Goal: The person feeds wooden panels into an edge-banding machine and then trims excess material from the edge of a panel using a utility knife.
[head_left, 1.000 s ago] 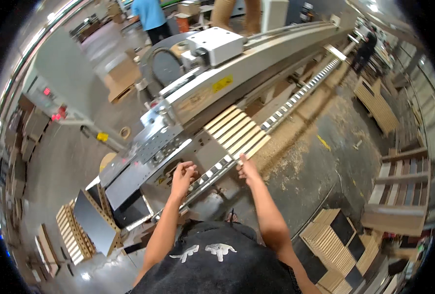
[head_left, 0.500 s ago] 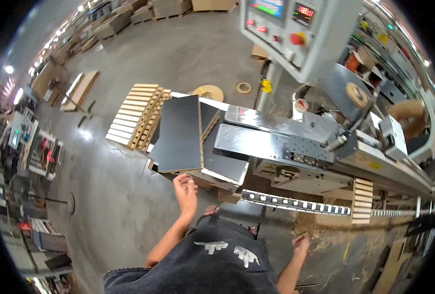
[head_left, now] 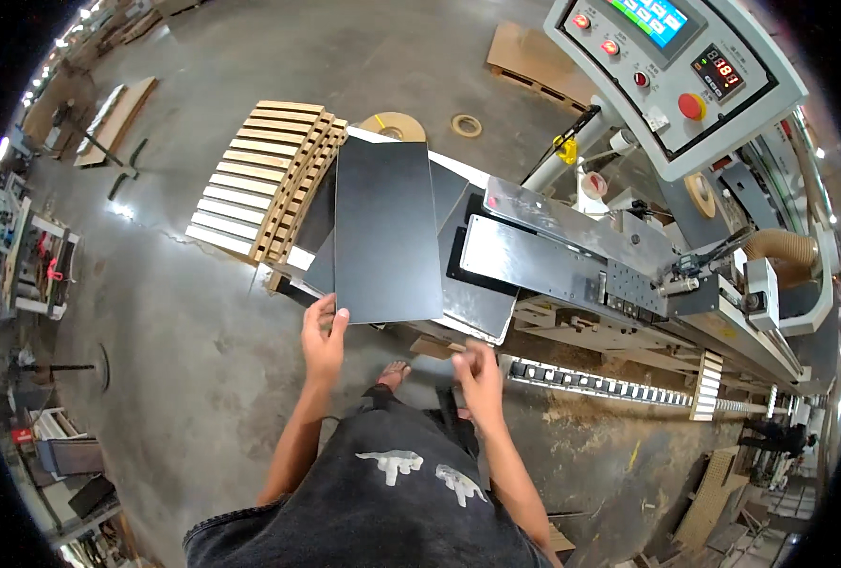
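Note:
A dark rectangular panel (head_left: 387,237) lies lengthwise away from me, over other dark panels on the machine's white-edged infeed table (head_left: 302,257). My left hand (head_left: 322,348) pinches its near left corner, thumb on top and fingers at the edge. Off the near right corner, my right hand (head_left: 480,383) is raised with nothing in it, fingers bent and thumb apart. It touches neither panel nor table. Right of the panel, the long metal guide plate (head_left: 524,254) of the machine begins.
Slatted wooden pieces (head_left: 255,175) are stacked left of the panel. A control box (head_left: 671,85) with a lit screen and red buttons overhangs the far right. Along the machine's near side runs a roller rail (head_left: 600,383). Rolls of edging tape (head_left: 394,126) sit beyond the table.
The panel has turned from tilted to nearly straight. My left hand has moved left onto its corner. My right hand has come up from low right to near the panel.

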Motion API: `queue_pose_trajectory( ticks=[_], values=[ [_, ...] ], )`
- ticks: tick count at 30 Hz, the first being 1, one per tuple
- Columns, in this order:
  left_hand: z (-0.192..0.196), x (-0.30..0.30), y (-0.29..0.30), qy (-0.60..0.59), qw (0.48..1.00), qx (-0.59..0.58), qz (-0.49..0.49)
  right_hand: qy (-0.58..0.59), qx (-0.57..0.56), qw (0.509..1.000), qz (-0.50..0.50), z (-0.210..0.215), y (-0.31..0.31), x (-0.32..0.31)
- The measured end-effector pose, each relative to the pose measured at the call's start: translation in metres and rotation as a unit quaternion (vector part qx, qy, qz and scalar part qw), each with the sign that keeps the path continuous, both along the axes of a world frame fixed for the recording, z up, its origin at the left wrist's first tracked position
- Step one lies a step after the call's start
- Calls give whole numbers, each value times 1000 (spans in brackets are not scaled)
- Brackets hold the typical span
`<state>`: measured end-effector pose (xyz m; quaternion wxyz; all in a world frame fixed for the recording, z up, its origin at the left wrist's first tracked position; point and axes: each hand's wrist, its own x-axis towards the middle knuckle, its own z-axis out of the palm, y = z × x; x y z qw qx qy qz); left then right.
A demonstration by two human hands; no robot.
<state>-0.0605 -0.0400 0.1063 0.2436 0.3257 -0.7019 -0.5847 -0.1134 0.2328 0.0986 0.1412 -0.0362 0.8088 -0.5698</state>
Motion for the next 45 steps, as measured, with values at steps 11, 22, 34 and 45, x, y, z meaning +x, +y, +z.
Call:
queue_pose_trajectory(
  ticks=[11, 22, 34, 45],
  values=[
    [3, 16, -34, -31, 988, 71, -131, -16, -42, 997, -59, 26, -102, 0],
    [-5, 68, 18, -55, 833, 370, -407, -223, -222, 917, -246, 13, -31, 27],
    [14, 23, 32, -26, 792, 530, -302, -158, -266, 834, -457, 33, 5, 50],
    [26, -1, 93, -29, 750, 339, -567, -151, -271, 751, -582, -5, 75, 111]
  ],
)
